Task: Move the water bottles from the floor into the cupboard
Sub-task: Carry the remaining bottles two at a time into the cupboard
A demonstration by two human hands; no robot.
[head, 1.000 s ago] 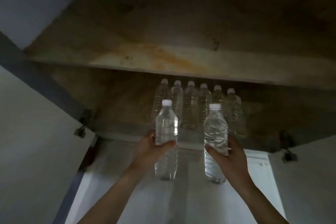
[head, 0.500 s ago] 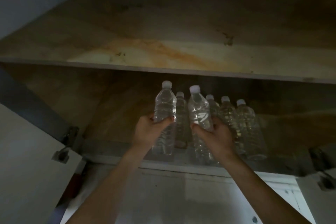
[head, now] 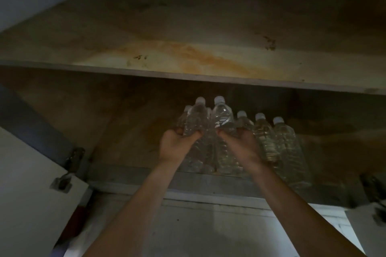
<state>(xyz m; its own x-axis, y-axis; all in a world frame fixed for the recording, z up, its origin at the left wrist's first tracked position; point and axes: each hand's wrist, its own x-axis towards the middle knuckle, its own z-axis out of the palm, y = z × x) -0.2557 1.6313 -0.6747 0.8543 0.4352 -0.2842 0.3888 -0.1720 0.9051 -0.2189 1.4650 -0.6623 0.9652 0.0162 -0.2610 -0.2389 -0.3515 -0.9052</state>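
Observation:
I look up into an open wooden cupboard (head: 129, 123). My left hand (head: 177, 144) grips a clear water bottle (head: 197, 119) with a white cap, and my right hand (head: 242, 144) grips a second bottle (head: 222, 117) beside it. Both bottles are inside the lower compartment, upright, with their bases near the shelf front (head: 188, 179). A row of several more clear bottles (head: 284, 144) stands behind and to the right; some are hidden by my hands.
A stained wooden shelf board (head: 167, 71) runs across above the bottles. The left cupboard door (head: 27, 183) hangs open on a metal hinge (head: 71, 162). Another open door with a hinge (head: 376, 200) is at the far right. White cabinetry (head: 208, 227) lies below.
Both hands have carried their bottles up and forward, from in front of the cupboard into the lower compartment, close together before the standing row.

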